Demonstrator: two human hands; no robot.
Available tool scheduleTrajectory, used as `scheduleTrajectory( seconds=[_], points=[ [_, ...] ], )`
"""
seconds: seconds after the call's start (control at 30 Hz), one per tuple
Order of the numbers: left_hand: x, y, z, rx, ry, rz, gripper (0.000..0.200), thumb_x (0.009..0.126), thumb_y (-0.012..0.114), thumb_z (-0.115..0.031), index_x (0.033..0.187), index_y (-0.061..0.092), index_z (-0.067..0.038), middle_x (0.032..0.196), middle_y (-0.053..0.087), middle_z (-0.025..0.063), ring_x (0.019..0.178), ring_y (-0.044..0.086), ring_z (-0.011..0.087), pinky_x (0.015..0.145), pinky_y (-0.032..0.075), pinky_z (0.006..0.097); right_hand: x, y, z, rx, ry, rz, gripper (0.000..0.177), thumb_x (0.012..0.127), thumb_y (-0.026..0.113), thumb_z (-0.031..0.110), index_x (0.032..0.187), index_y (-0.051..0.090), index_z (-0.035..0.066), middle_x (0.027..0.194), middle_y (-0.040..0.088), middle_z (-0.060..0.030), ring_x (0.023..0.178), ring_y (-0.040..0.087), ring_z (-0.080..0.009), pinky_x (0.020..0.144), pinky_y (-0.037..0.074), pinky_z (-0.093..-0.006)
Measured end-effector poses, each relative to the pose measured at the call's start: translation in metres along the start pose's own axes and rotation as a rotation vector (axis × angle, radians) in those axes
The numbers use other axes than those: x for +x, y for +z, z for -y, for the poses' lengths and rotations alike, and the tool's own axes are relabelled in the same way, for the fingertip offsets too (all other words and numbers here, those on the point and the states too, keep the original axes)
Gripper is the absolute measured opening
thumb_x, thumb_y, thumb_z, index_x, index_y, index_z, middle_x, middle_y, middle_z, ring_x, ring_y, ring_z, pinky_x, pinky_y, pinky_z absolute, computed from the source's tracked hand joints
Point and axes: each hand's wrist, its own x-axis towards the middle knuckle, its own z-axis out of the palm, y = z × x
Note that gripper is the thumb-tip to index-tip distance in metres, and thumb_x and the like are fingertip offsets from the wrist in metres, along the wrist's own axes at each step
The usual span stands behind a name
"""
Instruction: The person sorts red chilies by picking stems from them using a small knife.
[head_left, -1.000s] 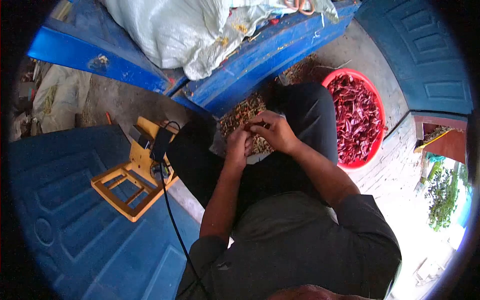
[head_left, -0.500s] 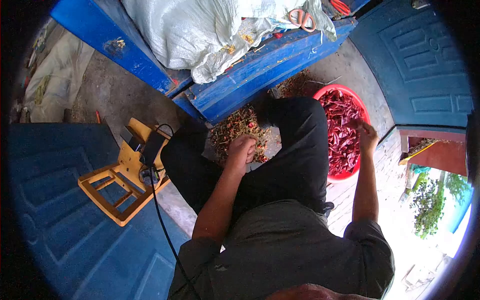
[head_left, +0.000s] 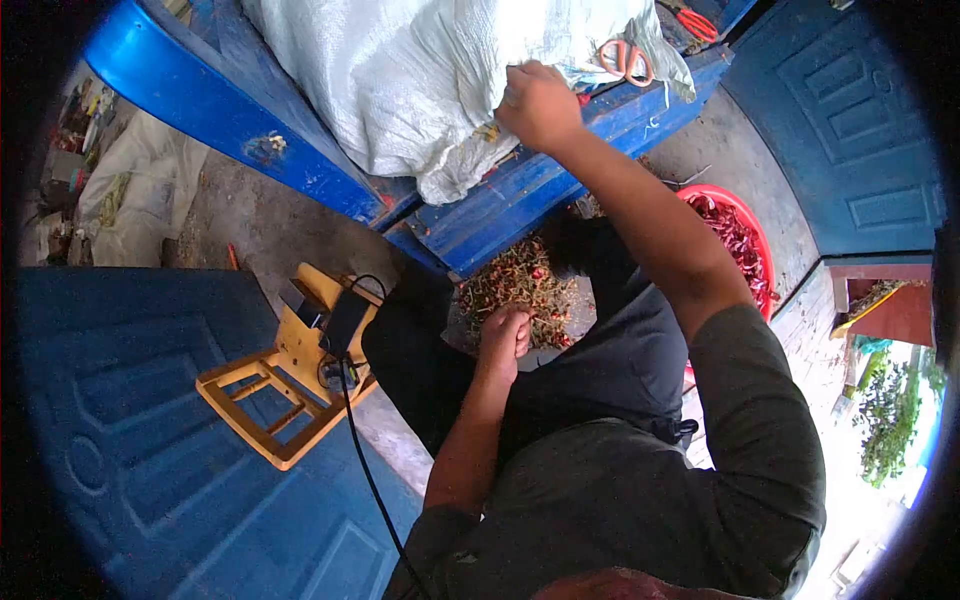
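Note:
My right hand (head_left: 541, 107) reaches out to the white woven sack (head_left: 400, 90) on the blue wooden bench (head_left: 560, 190). Its fingers are curled at the sack's edge, and what they grip is hidden. Low between my knees, my left hand (head_left: 507, 334) is closed in a fist; nothing shows clearly inside it. Just beyond that fist lies a heap of chilli stems (head_left: 510, 280) with bits of red among them. A red basin (head_left: 768, 262) of dried red chillies (head_left: 735, 235) stands to the right, partly covered by my right arm.
Orange-handled scissors (head_left: 627, 62) lie by the sack, and a red-handled tool (head_left: 697, 24) lies farther right. On the left stands a yellow wooden chair (head_left: 285, 400) with a black device and cable (head_left: 375, 470). Blue doors (head_left: 130, 400) flank both sides.
My right hand has left the chilli basin and moved up and left to the sack. My left fist stays by the stem heap. The whole view has shifted slightly.

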Motion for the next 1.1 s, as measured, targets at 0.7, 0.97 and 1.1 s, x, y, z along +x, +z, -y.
scheduleTrajectory(
  seconds=[0.7,0.97,1.1],
  points=[
    [-0.003,0.000,-0.007,-0.072,-0.010,0.015,0.009,0.084,0.057,-0.008,0.092,0.059,-0.004,0.060,0.043,-0.0062,0.045,0.036,0.0038,0.039,0.028,0.0210,0.031,-0.017,-0.039,-0.049,-0.251,0.416,0.018,0.086,0.062,0.024,0.092,0.076,0.015,0.080,0.070,-0.0152,0.076,0.067,-0.0332,0.078,0.052,-0.0400],
    [0.002,-0.001,0.003,-0.026,-0.028,0.032,0.013,0.085,0.058,-0.008,0.097,0.060,-0.004,0.062,0.044,-0.0047,0.046,0.036,0.0054,0.040,0.026,0.0226,0.009,-0.045,-0.049,0.317,0.000,0.218,0.016,0.089,0.063,0.013,0.098,0.074,0.006,0.090,0.070,-0.0130,0.088,0.066,-0.0311,0.079,0.052,-0.0370],
    [0.002,-0.001,0.008,-0.028,0.002,0.026,0.008,0.090,0.058,-0.011,0.095,0.060,-0.005,0.063,0.045,-0.0060,0.046,0.037,0.0032,0.039,0.028,0.0197,-0.009,-0.077,0.003,0.207,-0.364,0.151,0.024,0.082,0.067,0.009,0.105,0.071,0.009,0.109,0.067,-0.0106,0.107,0.061,-0.0306,0.090,0.051,-0.0400]
  ],
)
